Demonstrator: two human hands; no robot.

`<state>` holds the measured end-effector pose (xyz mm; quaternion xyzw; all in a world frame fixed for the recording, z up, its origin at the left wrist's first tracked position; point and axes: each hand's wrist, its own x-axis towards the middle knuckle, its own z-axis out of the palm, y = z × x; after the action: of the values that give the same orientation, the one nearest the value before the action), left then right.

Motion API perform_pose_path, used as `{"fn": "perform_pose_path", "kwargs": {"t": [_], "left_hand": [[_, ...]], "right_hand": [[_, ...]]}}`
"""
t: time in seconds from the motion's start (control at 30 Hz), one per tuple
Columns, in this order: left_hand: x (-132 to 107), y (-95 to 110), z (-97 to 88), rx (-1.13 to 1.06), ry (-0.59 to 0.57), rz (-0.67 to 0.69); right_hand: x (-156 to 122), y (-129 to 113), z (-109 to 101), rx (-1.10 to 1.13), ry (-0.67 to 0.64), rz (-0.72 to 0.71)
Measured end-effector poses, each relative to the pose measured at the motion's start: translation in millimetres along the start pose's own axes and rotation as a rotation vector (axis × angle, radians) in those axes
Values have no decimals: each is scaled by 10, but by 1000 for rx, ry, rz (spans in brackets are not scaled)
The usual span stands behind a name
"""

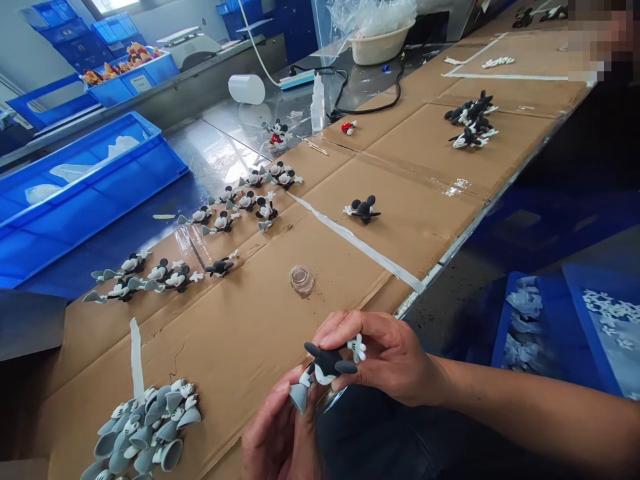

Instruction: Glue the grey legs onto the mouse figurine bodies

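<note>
My right hand (400, 363) is closed on a black-and-white mouse figure's upper body (329, 363), its round ears showing and one white-gloved hand sticking out at the right. With its fingertips my left hand (280, 420) pinches a grey cone piece with a white glove (299, 397), right against the figure's left side. Whether the two parts are joined I cannot tell. At the lower left lies a pile of similar grey cone pieces (143, 433). Several mouse figures with cones (223, 220) lie in groups beyond, and a lone mouse piece (367, 209) rests past the white tape.
Cardboard (240, 333) covers the bench, with a small round clear dish (302, 281) on it. Further back are a white squeeze bottle (318, 103), a complete mouse figure (278, 135), a black cable (370, 110) and more black pieces (473, 120). Blue crates (85, 193) stand left.
</note>
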<state>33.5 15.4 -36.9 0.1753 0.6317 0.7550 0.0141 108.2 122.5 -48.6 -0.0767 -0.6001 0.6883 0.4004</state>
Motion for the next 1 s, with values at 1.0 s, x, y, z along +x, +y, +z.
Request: {"fn": "perform_pose_path", "kwargs": {"t": [1.0], "left_hand": [[-7,-104,-244,-64,-161,-126]], "right_hand": [[3,23,-20,71,-88,-92]]}}
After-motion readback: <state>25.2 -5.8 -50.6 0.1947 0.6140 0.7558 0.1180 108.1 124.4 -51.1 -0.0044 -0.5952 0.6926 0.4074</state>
